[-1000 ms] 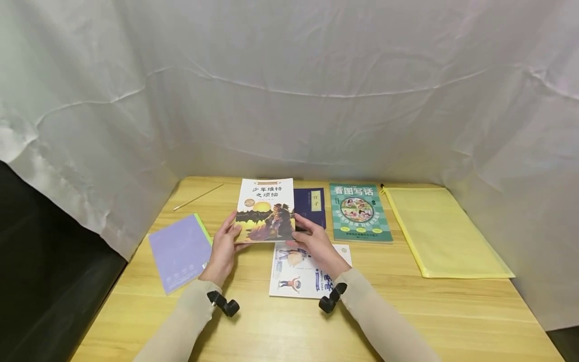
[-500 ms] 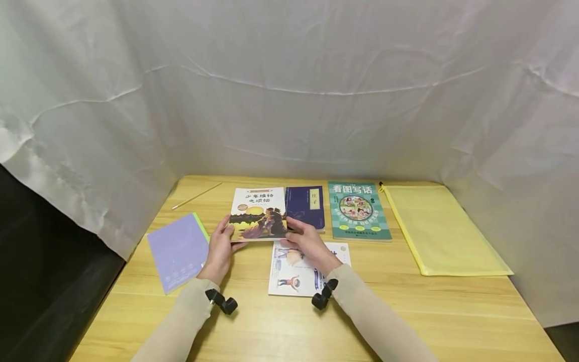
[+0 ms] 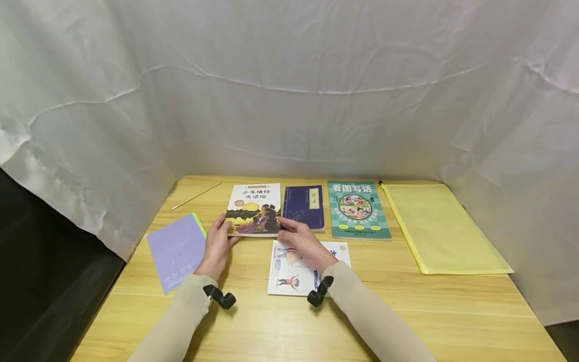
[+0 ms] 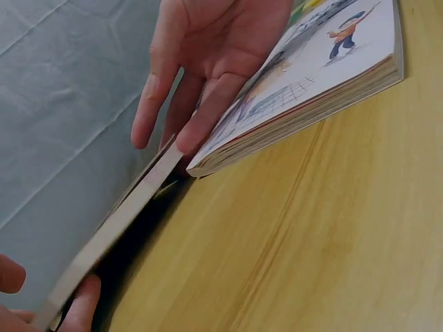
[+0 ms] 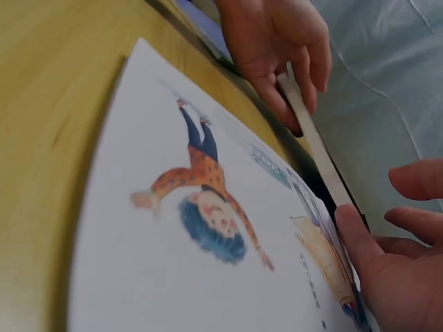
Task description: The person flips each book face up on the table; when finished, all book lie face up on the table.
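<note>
In the head view, a white-topped paperback book (image 3: 253,210) with a yellow sunset cover is tilted, its near edge off the table. My left hand (image 3: 216,247) grips its near left corner, thumb above and fingers below. My right hand (image 3: 308,245) touches the near right corner with its fingers extended and spread, above a white picture book (image 3: 289,276). The wrist views show the paperback's pale edge (image 5: 322,159) running between both hands, with a dark gap beneath it. Right of the paperback lies a dark blue book (image 3: 304,207).
A green book (image 3: 359,210) and a yellow zip pouch (image 3: 448,229) lie to the right. To the left are a purple notebook (image 3: 176,251) and a thin pencil-like stick (image 3: 195,196). Pale cloth (image 3: 289,100) hangs round the wooden table (image 3: 407,311).
Both hands have moved the paperback left and down toward the table, uncovering the dark blue book. The right hand's fingers have loosened at its corner.
</note>
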Action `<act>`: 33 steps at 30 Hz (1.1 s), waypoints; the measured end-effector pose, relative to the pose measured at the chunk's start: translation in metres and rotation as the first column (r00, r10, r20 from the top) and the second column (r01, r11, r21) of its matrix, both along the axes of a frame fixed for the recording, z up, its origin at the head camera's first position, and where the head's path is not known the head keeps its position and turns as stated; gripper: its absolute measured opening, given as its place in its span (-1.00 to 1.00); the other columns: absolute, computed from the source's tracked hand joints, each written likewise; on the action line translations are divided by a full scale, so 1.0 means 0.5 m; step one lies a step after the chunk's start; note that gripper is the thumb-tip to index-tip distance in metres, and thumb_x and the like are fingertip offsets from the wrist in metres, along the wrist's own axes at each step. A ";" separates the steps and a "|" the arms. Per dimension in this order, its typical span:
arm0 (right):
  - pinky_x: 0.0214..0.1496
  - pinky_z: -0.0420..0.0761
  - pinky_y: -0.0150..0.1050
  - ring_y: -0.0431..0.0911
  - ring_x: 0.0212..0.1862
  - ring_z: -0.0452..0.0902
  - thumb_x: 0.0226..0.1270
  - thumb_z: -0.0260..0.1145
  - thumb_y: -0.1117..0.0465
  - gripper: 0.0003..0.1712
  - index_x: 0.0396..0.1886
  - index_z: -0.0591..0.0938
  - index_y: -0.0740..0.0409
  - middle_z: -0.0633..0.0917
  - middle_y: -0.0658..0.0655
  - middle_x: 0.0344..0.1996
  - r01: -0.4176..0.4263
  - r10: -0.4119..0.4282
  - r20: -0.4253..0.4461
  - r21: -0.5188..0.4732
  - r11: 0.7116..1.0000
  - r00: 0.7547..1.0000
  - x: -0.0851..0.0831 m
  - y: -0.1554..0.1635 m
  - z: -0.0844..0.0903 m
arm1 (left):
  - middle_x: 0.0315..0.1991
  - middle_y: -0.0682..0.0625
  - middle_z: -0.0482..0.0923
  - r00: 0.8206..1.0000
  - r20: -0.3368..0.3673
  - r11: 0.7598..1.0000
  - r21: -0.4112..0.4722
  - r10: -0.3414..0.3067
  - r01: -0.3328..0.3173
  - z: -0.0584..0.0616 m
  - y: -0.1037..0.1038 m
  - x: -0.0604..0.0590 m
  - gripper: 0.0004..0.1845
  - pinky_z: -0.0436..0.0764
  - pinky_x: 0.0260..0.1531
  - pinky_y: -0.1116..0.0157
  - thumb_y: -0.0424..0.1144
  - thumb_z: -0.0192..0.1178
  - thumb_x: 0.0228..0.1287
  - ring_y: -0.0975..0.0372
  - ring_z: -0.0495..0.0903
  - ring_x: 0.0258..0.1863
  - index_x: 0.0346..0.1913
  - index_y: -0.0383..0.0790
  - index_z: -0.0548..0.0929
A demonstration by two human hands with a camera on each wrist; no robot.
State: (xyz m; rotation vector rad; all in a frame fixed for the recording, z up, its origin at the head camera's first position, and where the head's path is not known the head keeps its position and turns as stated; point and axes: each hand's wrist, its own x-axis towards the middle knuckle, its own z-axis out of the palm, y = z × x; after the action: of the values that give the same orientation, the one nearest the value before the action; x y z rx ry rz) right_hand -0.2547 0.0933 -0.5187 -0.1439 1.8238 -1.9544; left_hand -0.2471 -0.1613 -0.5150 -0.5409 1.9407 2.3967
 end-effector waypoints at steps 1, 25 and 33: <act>0.70 0.46 0.07 0.16 0.59 0.43 0.63 0.28 0.25 -0.23 0.74 0.29 0.04 0.28 0.20 0.73 -0.006 0.006 0.000 0.005 1.000 1.000 0.000 -0.002 0.001 | 0.82 -0.17 -0.17 1.000 -0.004 1.000 0.000 0.003 -0.003 0.001 0.000 0.001 -0.30 0.39 0.69 -0.02 -0.28 -0.14 0.74 -0.02 0.14 0.73 0.80 -0.17 -0.04; 0.61 0.59 0.07 0.18 0.52 0.51 0.69 0.21 0.22 -0.45 0.58 0.52 0.08 0.55 0.22 0.53 0.071 -0.064 -0.131 0.053 0.996 0.989 -0.016 -0.005 0.021 | 0.81 -0.10 -0.05 0.998 -0.030 0.957 -0.284 0.051 -0.057 0.019 -0.005 0.014 -0.33 -0.01 0.81 -0.18 -0.33 0.04 0.57 -0.08 -0.09 0.79 0.69 -0.07 0.28; 0.44 0.75 0.00 0.20 0.33 0.68 0.75 0.14 0.30 -0.56 0.49 0.54 0.28 0.71 0.35 0.31 0.097 -0.073 -0.226 0.099 0.990 0.971 -0.040 0.078 0.025 | 0.77 -0.16 0.04 0.997 -0.072 0.869 -0.494 -0.008 -0.029 0.025 -0.009 0.004 -0.47 0.25 0.71 -0.21 -0.37 0.06 0.52 -0.16 0.06 0.75 0.50 -0.18 0.51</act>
State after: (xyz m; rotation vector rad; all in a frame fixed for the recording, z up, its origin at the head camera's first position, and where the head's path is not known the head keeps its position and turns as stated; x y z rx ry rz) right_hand -0.2746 0.1324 -0.5062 -0.2623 2.1083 -1.9562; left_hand -0.2450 -0.1658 -0.5027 -0.4730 2.6045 1.9250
